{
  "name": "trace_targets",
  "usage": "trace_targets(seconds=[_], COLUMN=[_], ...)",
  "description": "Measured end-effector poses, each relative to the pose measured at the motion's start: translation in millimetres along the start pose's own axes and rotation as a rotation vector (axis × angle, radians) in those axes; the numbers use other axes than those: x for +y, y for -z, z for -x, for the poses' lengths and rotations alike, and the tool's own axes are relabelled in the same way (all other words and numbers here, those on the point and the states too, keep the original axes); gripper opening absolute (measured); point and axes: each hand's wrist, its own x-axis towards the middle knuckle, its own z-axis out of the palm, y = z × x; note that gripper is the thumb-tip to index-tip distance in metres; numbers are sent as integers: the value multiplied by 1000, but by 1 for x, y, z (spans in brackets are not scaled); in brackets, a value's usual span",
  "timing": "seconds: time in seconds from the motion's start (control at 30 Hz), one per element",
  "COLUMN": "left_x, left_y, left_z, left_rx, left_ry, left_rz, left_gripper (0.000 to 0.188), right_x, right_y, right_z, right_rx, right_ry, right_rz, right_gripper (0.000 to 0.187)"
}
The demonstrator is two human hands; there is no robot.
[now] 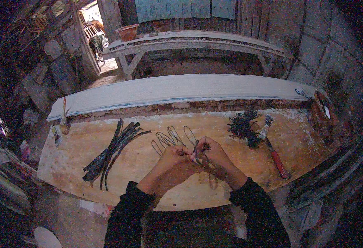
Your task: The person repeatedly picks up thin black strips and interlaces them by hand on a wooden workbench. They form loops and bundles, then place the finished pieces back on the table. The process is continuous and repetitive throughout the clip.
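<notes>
my left hand [175,155] & right hand [213,152] are up close tog. over the middle of the wooden tabletop [78,157], fingers of both pinching a thin dark strip [197,145] btwn them; most of it's hidden by my own fingertips, so can't tell its full shape. just past my knuckles, some thin dark loops [171,135] lie on the wood. to the l. there's a bundle of flat dark strips [113,151], fanned a bit, well apart from my hands. over on the r., a frayed dark bunch [243,127], w/ a red-handled tool [275,159] just beside it, lying diag. a long whitish board [181,87] runs along the far edge.
</notes>
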Motion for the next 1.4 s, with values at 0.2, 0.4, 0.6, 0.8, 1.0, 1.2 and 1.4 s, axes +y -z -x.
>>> trace_targets(seconds=[0.2, 0.4, 0.6, 0.8, 1.0, 1.2, 1.4], left_x=[19, 8, -26, 7, 10, 15, 10], left_y=[8, 11, 25, 9, 5, -2, -14], left_z=[7, -1, -13, 1, 0, 5, 20], left_rx=[-16, -90, -112, -184, -97, -168, -118], left_ry=[-38, -48, 2, -45, -11, -31, 100], left_rz=[-306, -254, -193, -376, -526, -405, 580], left_gripper=[6, 5, 5, 6, 8, 5, 9], right_x=[-13, -2, -28, -9, -5, 8, -8], right_y=[-12, 18, 18, 63, 67, 66, 15], right_z=[8, -4, 4, -14, -19, -24, -15], right_rx=[-113, 18, 109, 185, 210, 270, 438], right_ry=[-1, -115, -40, 121, 161, 214, 381], right_rz=[-396, -139, -295, -265, -423, -555, -104], right_gripper=[21, 19, 13, 5, 5, 14, 31])
